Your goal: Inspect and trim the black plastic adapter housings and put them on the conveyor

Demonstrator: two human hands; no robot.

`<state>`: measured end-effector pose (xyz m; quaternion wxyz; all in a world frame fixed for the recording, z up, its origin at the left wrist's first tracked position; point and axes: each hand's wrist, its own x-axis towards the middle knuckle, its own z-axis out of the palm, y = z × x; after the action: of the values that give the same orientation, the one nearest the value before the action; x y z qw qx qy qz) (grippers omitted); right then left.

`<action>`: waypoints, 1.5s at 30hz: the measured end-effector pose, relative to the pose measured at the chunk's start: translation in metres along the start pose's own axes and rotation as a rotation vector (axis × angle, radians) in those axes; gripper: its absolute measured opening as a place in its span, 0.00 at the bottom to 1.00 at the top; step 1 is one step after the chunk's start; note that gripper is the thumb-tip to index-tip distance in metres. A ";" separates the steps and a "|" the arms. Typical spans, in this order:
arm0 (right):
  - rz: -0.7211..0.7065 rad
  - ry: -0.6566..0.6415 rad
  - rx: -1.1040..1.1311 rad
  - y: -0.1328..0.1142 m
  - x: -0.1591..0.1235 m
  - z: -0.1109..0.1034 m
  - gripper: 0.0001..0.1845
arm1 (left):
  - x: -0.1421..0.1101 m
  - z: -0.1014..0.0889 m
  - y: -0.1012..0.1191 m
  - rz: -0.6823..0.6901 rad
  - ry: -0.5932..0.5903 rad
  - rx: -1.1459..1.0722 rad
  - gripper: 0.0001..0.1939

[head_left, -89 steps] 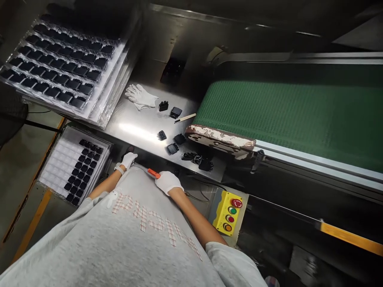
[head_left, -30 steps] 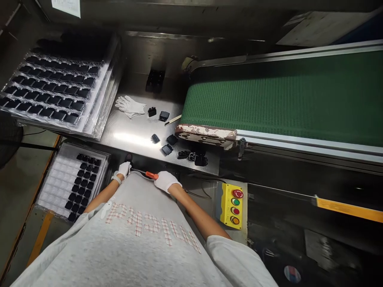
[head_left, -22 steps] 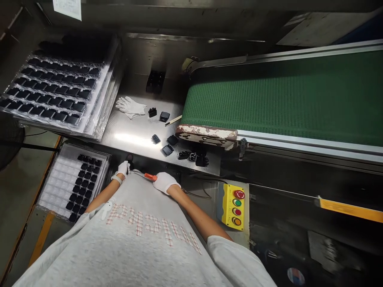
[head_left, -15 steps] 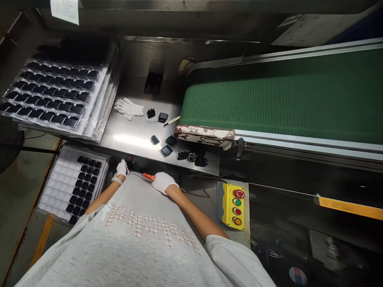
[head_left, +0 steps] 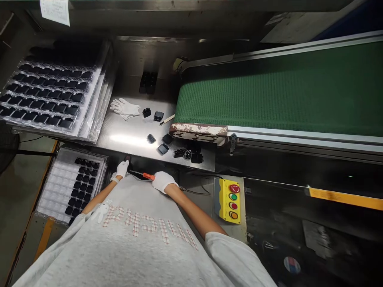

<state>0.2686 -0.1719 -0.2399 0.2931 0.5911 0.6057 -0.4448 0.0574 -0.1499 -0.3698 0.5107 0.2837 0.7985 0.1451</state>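
While fingers [head_left: 156, 182] grip, slim handle [head_left: 148, 176] protrudes.

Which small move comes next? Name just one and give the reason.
Probably a slight, gentle shift of the orange-handled tool by the right hand, with the left hand steady: the right hand grips the tool, and its dark shaft points toward the left hand. What the tip meets there is too small to make out.
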 end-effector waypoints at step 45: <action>-0.047 0.090 0.082 -0.002 -0.019 -0.010 0.19 | -0.011 -0.029 0.033 -0.189 -0.201 -1.046 0.12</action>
<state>0.2706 -0.1712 -0.2184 0.2309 0.6076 0.6131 -0.4490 0.0453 -0.1286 -0.3315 0.6686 -0.0690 0.5889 0.4488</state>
